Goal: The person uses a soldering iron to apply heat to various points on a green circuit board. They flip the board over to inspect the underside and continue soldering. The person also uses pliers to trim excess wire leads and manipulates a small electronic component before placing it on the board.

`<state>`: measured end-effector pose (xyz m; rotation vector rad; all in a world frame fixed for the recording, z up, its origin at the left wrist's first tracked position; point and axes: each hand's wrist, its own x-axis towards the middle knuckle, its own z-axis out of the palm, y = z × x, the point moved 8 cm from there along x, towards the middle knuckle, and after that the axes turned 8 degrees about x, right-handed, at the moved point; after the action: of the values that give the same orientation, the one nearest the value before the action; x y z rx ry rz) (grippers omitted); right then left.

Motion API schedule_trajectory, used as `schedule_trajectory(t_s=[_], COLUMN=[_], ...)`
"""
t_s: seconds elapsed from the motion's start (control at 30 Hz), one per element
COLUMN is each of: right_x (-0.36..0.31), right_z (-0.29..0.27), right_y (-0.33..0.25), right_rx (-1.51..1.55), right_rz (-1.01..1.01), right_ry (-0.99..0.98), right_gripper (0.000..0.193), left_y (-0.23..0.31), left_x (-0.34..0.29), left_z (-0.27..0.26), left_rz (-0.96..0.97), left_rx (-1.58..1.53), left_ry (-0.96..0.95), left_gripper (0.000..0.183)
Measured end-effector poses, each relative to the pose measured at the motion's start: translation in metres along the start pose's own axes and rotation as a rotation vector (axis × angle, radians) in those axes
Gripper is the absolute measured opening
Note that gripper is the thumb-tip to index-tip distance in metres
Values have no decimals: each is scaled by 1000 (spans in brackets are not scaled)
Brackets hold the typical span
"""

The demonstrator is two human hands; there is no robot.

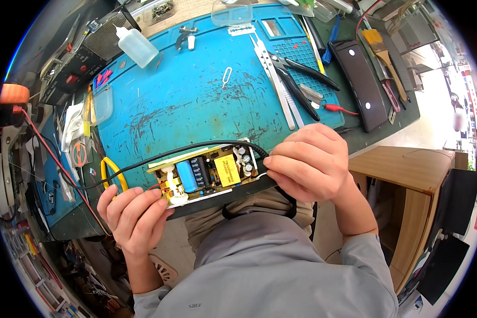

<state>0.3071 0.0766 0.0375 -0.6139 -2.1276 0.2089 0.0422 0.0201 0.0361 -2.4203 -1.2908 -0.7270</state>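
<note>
A bare power supply circuit board [206,172] with a blue capacitor, dark fins and a yellow transformer lies at the near edge of the blue work mat [185,100]. My left hand [135,212] closes its fingers at the board's left end, by the red wires and white glue. At the other end my right hand [310,161] pinches the black cable [196,144] near its ribbed sleeve, close to a thin white wire. The cable arcs over the board's far side toward the left. Yellow-handled pliers [114,172] rest beside my left hand.
Tweezers [274,79] and black-handled cutters [297,79] lie beyond my right hand, near a dark phone [360,85] and a brush [384,58]. A squeeze bottle [138,47] lies at the far left, by a bench power unit [71,69]. A wooden cabinet [403,167] stands right.
</note>
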Motion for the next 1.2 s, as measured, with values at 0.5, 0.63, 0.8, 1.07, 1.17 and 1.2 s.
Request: schedule_trajectory(t_s=[0.5, 0.63, 0.8, 1.07, 1.17, 1.2], right_x=[-1, -1, -1, -1, -1, -1], right_z=[-1, 0, 0, 0, 0, 0], right_y=[0, -1, -1, -1, -1, -1], right_rx=[-4, -5, -3, -20, -23, -23], right_rz=[8, 0, -11, -4, -9, -9], right_ry=[-4, -6, -12, 3, 3, 5], right_gripper=[22, 21, 19, 23, 23, 24], left_y=[0, -1, 0, 0, -1, -1], left_x=[0, -1, 0, 0, 0, 0], left_z=[1, 1, 0, -1, -1, -1], left_rz=[7, 7, 2, -15, -19, -20], left_rx=[-4, -2, 3, 10, 11, 12], left_ry=[12, 10, 5, 18, 22, 23], left_gripper=[22, 22, 23, 23, 23, 23])
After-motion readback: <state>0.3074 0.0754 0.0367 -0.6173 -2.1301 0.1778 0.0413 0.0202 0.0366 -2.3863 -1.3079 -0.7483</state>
